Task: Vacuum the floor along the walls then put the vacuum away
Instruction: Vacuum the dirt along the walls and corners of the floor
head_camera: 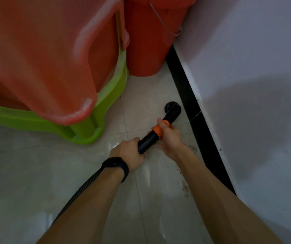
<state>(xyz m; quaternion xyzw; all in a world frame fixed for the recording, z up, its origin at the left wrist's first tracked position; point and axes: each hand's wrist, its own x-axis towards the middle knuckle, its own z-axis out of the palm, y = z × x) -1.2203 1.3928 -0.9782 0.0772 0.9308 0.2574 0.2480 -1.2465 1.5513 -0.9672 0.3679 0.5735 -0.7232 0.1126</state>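
Gripping the black vacuum tube (pixel 148 142) with both hands, you are pointing its round nozzle (pixel 173 107) down at the pale tiled floor (pixel 35 173), just beside the black skirting board (pixel 188 95) at the foot of the white wall (pixel 255 67). Your left hand (pixel 129 153) is curling round the tube's rear end, a black wristband (pixel 117 167) sitting on that wrist, while your right hand (pixel 170 138) is clamping round the orange collar (pixel 157 131). The ribbed hose (pixel 79 191) is trailing back beneath your left forearm. Dark specks (pixel 185 187) are lying along the skirting. An orange stool (pixel 44 59) is nesting on a green stool (pixel 84 129) beside a red bucket (pixel 146 46).
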